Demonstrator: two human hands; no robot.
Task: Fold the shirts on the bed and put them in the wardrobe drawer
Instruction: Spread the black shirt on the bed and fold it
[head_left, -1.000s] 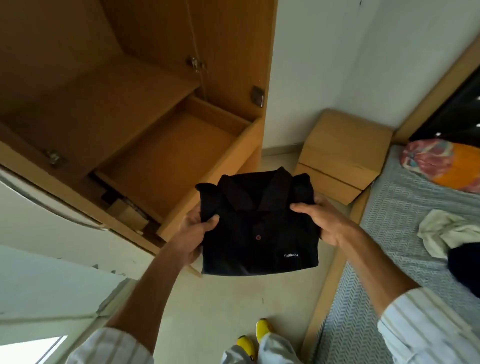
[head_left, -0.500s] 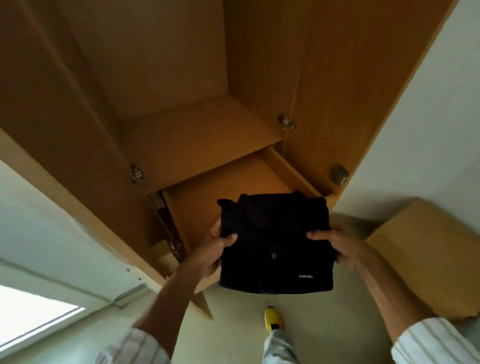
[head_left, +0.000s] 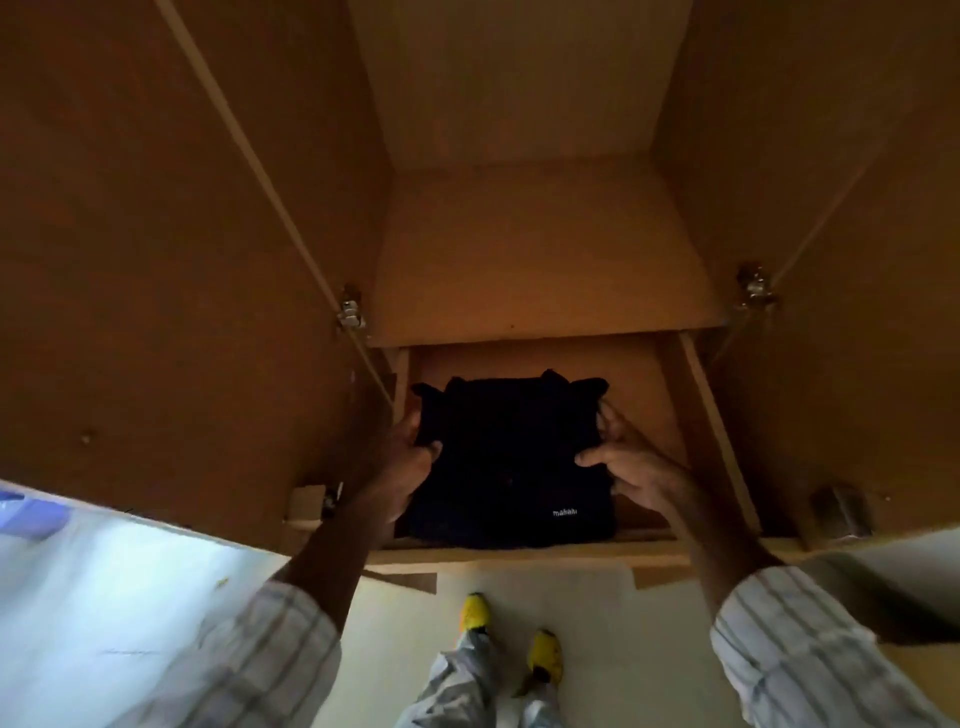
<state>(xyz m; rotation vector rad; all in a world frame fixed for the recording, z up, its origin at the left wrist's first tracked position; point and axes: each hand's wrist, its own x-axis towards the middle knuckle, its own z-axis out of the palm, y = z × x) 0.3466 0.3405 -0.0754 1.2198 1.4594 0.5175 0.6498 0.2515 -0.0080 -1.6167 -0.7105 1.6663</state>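
Note:
A folded black shirt (head_left: 511, 462) with a small white logo sits low inside the open wooden wardrobe drawer (head_left: 711, 415), collar toward the back. My left hand (head_left: 408, 460) grips its left edge, thumb on top and fingers underneath. Over on the other side, my right hand (head_left: 631, 467) holds the right edge the same way, thumb lying across the fabric. Whether the shirt rests on the drawer floor is hard to tell in the dim light.
Both wardrobe doors (head_left: 182, 270) stand open at left and right, hinges (head_left: 349, 312) showing. A bare shelf (head_left: 535, 249) runs above the drawer. My yellow shoes (head_left: 475, 613) stand on the pale floor just before the drawer front (head_left: 519, 556).
I stepped up to the wardrobe and turned to face it squarely. Both hands carried the folded shirt forward and down from in front of the drawer into it. The bed has left view.

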